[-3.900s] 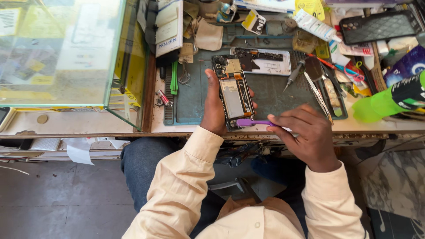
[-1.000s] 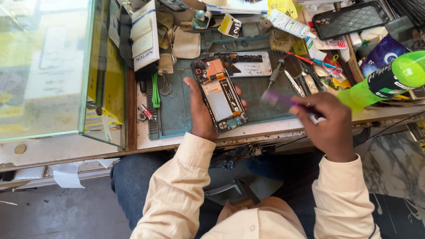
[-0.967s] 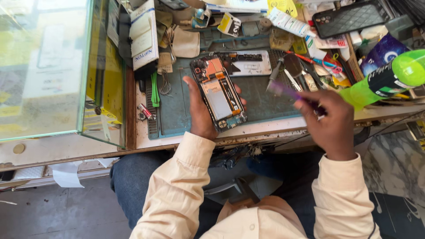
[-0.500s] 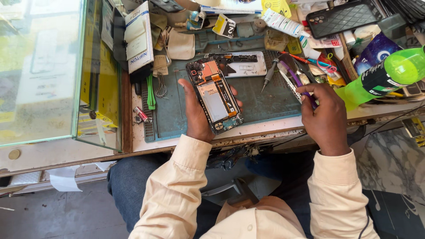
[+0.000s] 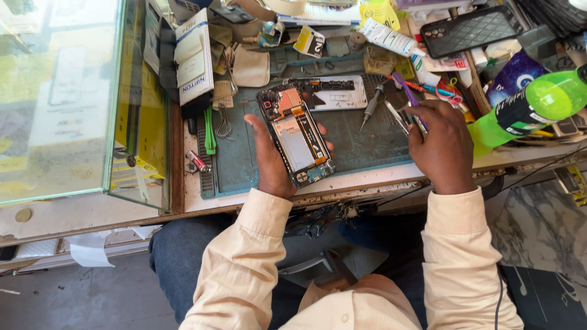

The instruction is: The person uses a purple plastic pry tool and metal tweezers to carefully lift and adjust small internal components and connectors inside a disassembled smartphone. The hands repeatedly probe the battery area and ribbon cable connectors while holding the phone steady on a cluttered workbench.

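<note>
Our left hand (image 5: 269, 156) wrapped around the open phone (image 5: 296, 135) at the bench's front edge, our right hand (image 5: 439, 142) pinching a purple tool (image 5: 401, 86) over the green mat (image 5: 361, 137).

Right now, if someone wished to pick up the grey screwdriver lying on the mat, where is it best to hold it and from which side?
Probably at the thick grey handle of the screwdriver, pinched across its width from above. It lies flat on the green mat, free between the white phone cover and the right hand, its thin tip pointing towards the person.

Opened phone (image 5: 296, 135) on mat (image 5: 367, 137), screwdriver (image 5: 371, 107) to its right.
</note>
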